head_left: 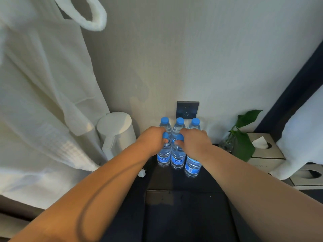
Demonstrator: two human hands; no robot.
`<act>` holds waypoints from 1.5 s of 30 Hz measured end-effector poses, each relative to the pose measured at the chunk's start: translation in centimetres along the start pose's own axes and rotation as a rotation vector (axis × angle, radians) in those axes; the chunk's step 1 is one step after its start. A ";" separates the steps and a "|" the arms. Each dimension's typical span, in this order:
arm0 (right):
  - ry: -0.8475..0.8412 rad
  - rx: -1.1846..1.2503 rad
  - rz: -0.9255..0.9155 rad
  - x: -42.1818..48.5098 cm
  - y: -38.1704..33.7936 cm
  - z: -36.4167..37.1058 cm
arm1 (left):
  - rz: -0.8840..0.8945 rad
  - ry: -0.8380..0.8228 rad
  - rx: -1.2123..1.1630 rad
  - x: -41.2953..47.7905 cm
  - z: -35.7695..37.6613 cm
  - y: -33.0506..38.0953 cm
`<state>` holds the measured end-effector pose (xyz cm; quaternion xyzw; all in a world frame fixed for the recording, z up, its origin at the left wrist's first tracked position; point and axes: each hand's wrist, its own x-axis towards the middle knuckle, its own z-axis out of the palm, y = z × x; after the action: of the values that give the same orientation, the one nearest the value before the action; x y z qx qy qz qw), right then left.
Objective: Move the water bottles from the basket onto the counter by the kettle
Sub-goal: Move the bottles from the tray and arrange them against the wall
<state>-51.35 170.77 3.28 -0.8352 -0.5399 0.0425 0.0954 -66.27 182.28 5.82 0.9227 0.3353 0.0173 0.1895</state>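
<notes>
White bathrobe (43, 102) hangs left of the kettle (117, 133). Six water bottles (192, 165) stand in two rows on the dark counter (174, 182) (beside the kettle). Left hand (152, 138) and right hand (195, 140) each close around a front bottle's neck.

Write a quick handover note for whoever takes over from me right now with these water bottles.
Left hand: closed on the neck of the front-left bottle.
Right hand: closed on the neck of the front-middle bottle.
Where things are: six bottles stand upright on the dark counter in two rows, to the right of the white kettle. The back row of three stands under the wall socket; the front-right bottle stands free.
Done: these six are on the counter by the kettle.
Left: let go of the two held bottles. The basket is out of view, so check it for more.
</notes>
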 end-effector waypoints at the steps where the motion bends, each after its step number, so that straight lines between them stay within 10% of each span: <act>1: 0.002 0.000 0.003 0.1 0.0 0.0 | 0.001 -0.001 -0.002 0.1 0.0 0.0; 45: -0.041 -0.093 0.103 -2.8 4.2 -0.7 | 0.218 0.063 0.230 0.3 0.9 2.3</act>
<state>-48.69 166.45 3.01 -0.8643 -0.4996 0.0394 0.0433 -64.45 180.54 5.83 0.9682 0.2389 0.0284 0.0691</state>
